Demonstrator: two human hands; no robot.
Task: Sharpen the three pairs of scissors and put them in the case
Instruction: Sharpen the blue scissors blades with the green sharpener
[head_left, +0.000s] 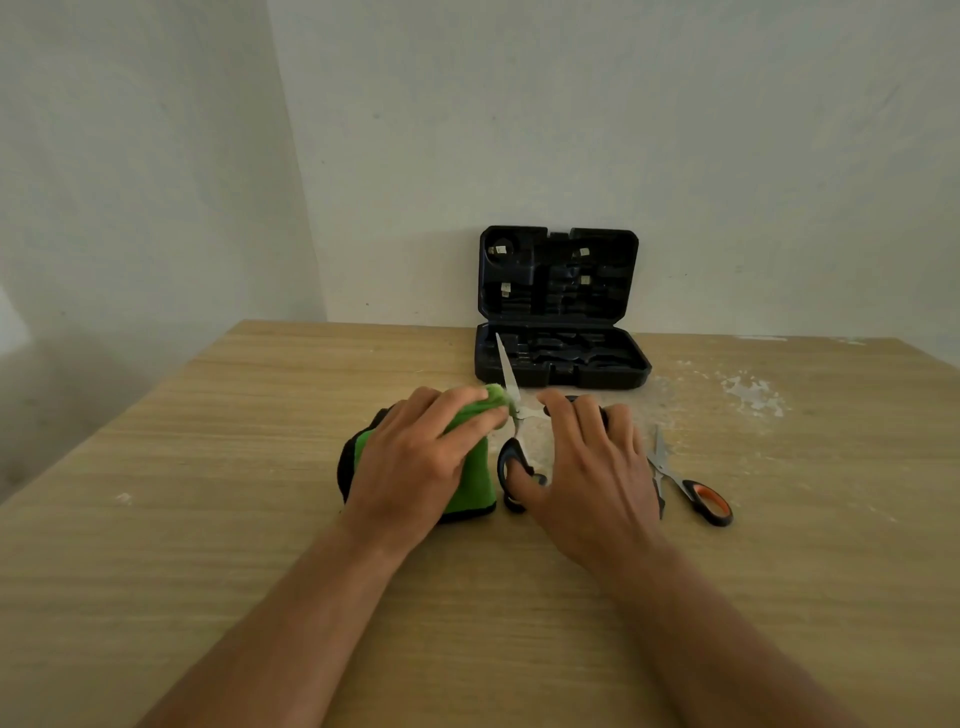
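Right now the left hand (415, 457) pinches the green cloth (470, 467) against the open black scissors (511, 415), right hand (587, 462) gripping their handles; orange-handled scissors (691, 480) lie beside, open case (558, 332) behind on the surface (208, 519).

Green cloth (467, 457), black case (558, 306), orange-black scissors (691, 480), pale wood-grain table (260, 519)
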